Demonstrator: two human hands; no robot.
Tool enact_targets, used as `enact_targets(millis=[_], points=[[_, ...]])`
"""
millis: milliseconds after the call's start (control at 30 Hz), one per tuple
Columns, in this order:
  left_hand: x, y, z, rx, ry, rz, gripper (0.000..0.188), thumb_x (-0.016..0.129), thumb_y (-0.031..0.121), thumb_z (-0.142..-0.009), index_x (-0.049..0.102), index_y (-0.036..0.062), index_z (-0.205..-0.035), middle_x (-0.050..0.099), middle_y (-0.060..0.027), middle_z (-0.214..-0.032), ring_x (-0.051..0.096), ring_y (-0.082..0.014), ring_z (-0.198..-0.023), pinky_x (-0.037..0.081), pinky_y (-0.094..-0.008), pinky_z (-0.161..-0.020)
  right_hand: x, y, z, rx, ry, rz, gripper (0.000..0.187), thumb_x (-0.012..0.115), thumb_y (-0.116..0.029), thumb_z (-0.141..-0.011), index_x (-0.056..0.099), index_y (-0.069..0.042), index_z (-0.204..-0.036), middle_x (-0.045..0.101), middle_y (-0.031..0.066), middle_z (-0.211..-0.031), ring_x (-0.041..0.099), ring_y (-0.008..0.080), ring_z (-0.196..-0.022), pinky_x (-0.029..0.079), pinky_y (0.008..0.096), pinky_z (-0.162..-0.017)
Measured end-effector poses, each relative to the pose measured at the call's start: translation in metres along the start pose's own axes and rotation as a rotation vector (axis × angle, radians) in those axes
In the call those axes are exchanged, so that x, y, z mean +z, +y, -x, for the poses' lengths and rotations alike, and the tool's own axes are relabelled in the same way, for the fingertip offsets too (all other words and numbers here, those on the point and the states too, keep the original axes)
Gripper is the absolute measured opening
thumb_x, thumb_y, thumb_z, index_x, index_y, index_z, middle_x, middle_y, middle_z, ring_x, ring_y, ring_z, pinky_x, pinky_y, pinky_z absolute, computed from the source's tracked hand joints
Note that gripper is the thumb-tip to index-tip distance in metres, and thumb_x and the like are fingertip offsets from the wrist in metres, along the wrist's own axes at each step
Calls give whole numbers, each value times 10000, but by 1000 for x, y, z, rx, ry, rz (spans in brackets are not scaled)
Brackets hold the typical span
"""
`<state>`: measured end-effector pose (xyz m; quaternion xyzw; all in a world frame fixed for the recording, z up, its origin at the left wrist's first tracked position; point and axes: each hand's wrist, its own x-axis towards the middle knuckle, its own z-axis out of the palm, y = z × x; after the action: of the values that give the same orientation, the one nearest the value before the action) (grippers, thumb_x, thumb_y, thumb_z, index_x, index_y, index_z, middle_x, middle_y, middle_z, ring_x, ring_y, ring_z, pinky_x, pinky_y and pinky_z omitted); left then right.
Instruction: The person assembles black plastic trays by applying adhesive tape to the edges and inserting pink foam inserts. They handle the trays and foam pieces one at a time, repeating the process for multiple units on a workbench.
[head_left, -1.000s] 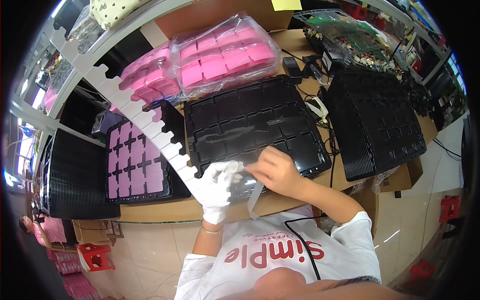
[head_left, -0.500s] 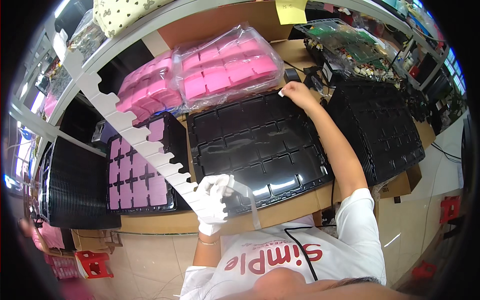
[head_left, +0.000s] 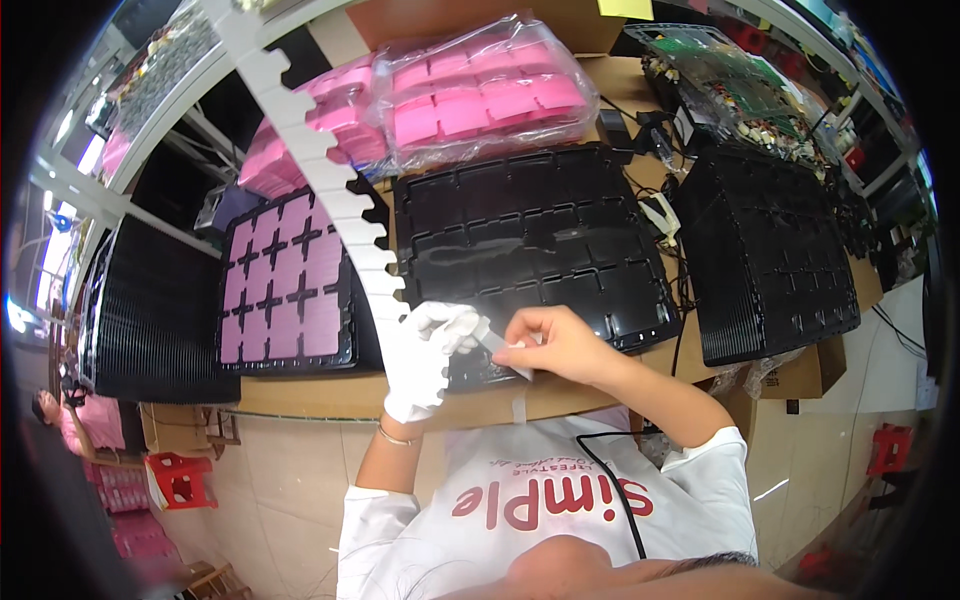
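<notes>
1. Head view: the bare right hand pinches a short translucent strip between thumb and fingertips.
2. The white-gloved left hand is curled, pinching the strip's other end; the strip spans the small gap between the two hands, above the near edge of the central tray.
3. A white notched strip runs from the upper left down to the glove; how it meets the hand cannot be told.
4. Beneath and beyond the hands, the central black tray lies flat on the cardboard-brown surface, its glossy black base divided by raised ridges into rows of compartments.
5. To its left, a tilted black compartment tray holds mauve-pink pads set between black cross-shaped dividers.
6. Farther left stands a stack of black trays; right of the central tray is another black tray stack.
7. Behind, a clear plastic bag contains pink notched pieces in rows, with more pink pieces beside it.
8. At the upper right, green circuit boards lie with pale connectors and wires.
</notes>
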<state>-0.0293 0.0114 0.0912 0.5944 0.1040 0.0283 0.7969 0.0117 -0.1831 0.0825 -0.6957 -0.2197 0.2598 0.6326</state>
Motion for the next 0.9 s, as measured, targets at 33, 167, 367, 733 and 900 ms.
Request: enact_targets(millis=[33,167,367,733,900], points=[[-20,1,-1,-31,-128,-58,142,716,58,-866,639,25,-981,678,-68,-885,621,-110,-719,501,-228,-672,8,2,2,18,-7,-64,204,775,-165,-828,615,-60,-761,501,-62,-676,412,52,-601,330,231,-533],[-71,11,-12,21,-599,-11,139,776,-63,-740,664,-12,-805,680,-154,-871,649,-160,-707,536,-252,-616,15,-6,0,-308,-86,203,206,762,-161,-839,592,-51,-803,586,-22,-719,456,60,-608,379,234,-544],[-101,27,-16,-18,-826,122,120,739,71,-830,677,-21,-785,687,-165,-874,671,-230,-778,560,-328,-672,31,-12,-1,-97,-219,106,177,742,-77,-817,608,-40,-928,679,50,-840,607,119,-673,465,256,-583],[-101,26,-29,373,-694,-769,102,642,80,-795,616,84,-696,663,-42,-771,615,-205,-755,480,-321,-714,23,7,-46,-948,-355,1039,254,607,-87,-718,628,-4,-958,548,40,-855,580,191,-827,523,315,-734],[-101,23,-26,308,-511,-864,137,527,-78,-709,573,47,-677,612,-34,-722,585,-188,-697,473,-296,-627,29,5,-55,-912,-403,1044,245,596,-88,-732,625,4,-957,548,47,-860,582,198,-848,525,315,-751]])
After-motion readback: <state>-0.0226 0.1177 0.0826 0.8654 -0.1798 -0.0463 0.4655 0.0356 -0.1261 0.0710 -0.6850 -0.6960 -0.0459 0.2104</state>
